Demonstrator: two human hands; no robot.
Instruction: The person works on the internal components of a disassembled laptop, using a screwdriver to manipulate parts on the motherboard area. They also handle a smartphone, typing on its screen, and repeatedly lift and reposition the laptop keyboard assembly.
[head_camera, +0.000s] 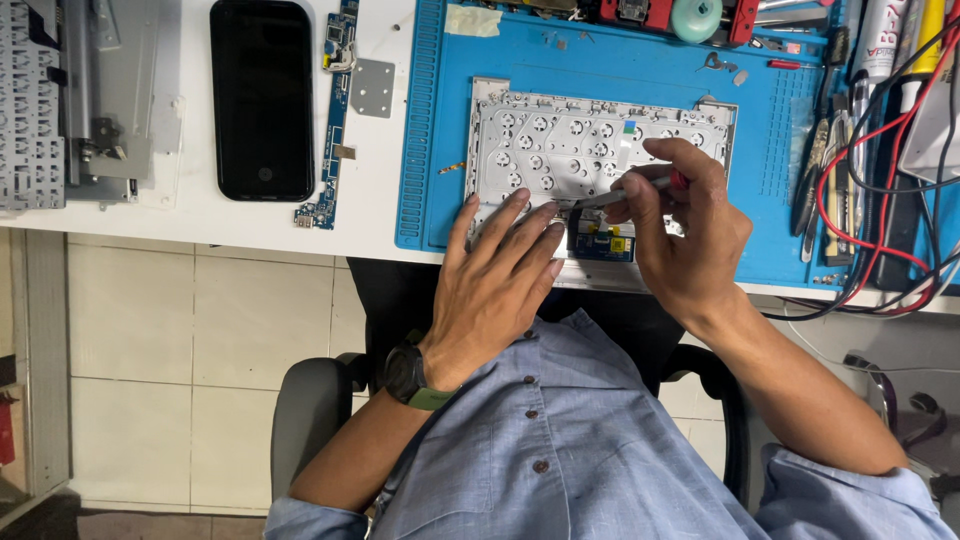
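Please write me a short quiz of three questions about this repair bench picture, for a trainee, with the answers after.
1. True or false: the right hand holds a screwdriver with its tip at the near edge of the keyboard backplate.
2. What does the left hand do?
A. lifts the black smartphone
B. presses flat on the backplate's near edge
C. holds the long blue circuit board
3. Fill in: the backplate lies on a ____ work mat.

Key
1. True; the thin tool has a red-ended handle.
2. B; the fingers lie spread on the plate, beside the screwdriver tip.
3. Blue.
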